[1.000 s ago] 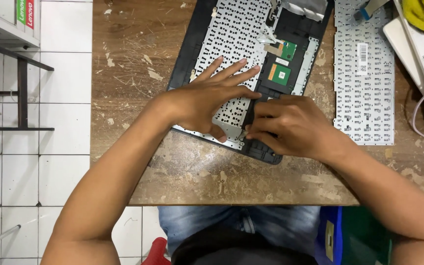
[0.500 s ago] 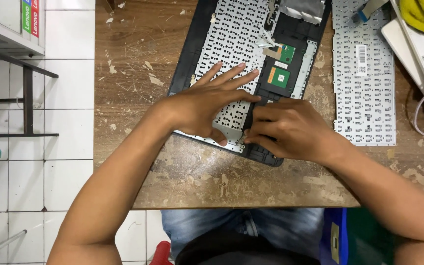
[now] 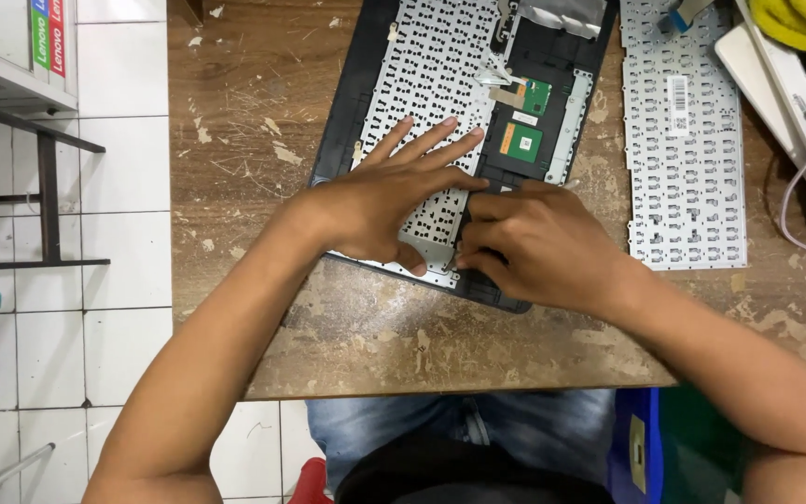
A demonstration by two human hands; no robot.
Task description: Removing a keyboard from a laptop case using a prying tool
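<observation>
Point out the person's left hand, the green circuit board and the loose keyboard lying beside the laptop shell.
left hand [image 3: 380, 201], head view, back of hand.
green circuit board [image 3: 521, 142], head view, board's middle.
loose keyboard [image 3: 686, 159], head view, metal backplate.

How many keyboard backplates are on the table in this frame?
2: one set in the black laptop shell under the left hand and right hand, one loose keyboard backplate right of it.

Bare forearms, blue jeans, seemingly dark shirt

A black laptop top case [image 3: 347, 131] lies face down and tilted on the surface, its silver perforated keyboard backplate [image 3: 431, 75] and green circuit boards [image 3: 521, 142] exposed.
</observation>
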